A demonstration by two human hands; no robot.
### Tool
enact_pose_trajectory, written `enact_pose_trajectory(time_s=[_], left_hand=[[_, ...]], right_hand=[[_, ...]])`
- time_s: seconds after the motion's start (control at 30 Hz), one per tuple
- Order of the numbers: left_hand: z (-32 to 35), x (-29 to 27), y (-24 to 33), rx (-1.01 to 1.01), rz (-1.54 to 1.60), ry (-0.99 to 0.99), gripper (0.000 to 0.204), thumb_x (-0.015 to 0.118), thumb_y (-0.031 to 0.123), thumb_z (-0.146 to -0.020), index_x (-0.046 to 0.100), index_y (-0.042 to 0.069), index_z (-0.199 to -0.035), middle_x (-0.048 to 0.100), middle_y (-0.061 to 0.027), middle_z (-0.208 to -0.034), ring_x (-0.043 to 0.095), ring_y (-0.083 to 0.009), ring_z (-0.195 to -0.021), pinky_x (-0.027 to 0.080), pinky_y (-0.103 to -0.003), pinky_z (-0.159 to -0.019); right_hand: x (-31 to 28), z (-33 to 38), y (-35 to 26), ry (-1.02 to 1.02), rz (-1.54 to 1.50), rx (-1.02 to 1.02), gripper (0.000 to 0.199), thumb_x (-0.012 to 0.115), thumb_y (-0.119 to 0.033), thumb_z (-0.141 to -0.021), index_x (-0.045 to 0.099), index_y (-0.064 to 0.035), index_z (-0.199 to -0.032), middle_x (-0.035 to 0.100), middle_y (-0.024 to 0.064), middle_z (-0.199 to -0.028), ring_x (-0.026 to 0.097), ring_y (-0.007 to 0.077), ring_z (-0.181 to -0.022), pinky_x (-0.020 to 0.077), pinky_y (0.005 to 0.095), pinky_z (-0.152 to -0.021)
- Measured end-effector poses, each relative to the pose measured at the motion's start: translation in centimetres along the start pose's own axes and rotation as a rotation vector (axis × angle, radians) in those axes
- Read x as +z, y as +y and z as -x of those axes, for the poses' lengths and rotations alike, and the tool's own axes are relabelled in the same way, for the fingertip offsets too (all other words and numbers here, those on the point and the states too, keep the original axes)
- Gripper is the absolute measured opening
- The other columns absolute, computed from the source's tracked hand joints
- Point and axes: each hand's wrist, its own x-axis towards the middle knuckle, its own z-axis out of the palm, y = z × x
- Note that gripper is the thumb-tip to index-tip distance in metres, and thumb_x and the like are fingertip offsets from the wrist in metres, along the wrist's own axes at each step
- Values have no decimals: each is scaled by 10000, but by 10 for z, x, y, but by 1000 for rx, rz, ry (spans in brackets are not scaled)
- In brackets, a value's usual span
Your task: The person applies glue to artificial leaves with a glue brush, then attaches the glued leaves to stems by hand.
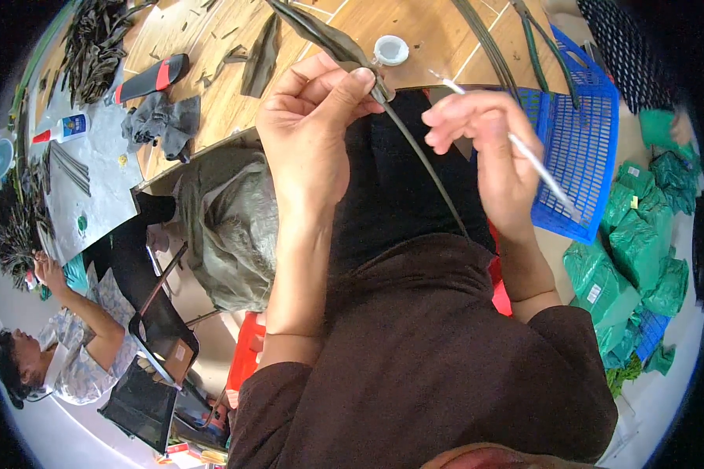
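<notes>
My left hand (313,125) pinches a long dark olive leaf (314,30) at its base, between thumb and fingers. From that pinch a thin dark stem (424,160) slants down toward my lap. A slim white brush (541,173) rests in my right hand (493,148), its thin tip pointing up and left, apart from the leaf. Just beyond my hands, a small white cup (391,50) with pale contents stands near the table's edge. Another loose dark leaf (261,59) lies left of it.
A red-and-black cutter (152,78), a grey cloth (160,125) and a red-capped bottle (61,130) lie on the wooden table (211,117). Thin stems (489,43) and a blue basket (579,148) are at right, beside green packages (633,234). A co-worker (78,336) sits at left.
</notes>
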Motion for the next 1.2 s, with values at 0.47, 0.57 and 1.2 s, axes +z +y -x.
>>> enact_pose_trajectory(time_s=[0.47, 0.57, 1.2], left_hand=[[7, 4, 8, 21, 18, -111, 185, 601, -107, -731, 554, -46, -900, 632, -118, -782, 620, -165, -685, 533, -278, -646], [8, 6, 10, 6, -11, -132, 213, 588, -128, -717, 552, -50, -911, 634, -131, -804, 625, -177, -706, 528, -284, -680], [6, 13, 7, 7, 34, -115, 231, 607, -132, -715, 546, -52, -924, 621, -100, -758, 608, -147, -671, 518, -250, -660]], right_hand=[[11, 5, -12, 2, -11, 212, 269, 623, 38, -775, 382, -81, -791, 511, 5, -687, 463, 25, -549, 372, 146, -461], [12, 5, -11, -3, -39, 215, 270, 624, 38, -774, 382, -81, -790, 514, 9, -692, 463, 26, -547, 373, 145, -459], [2, 4, -15, -1, -282, 285, 262, 593, 54, -782, 369, -78, -810, 537, 76, -740, 497, 52, -501, 352, 151, -338]])
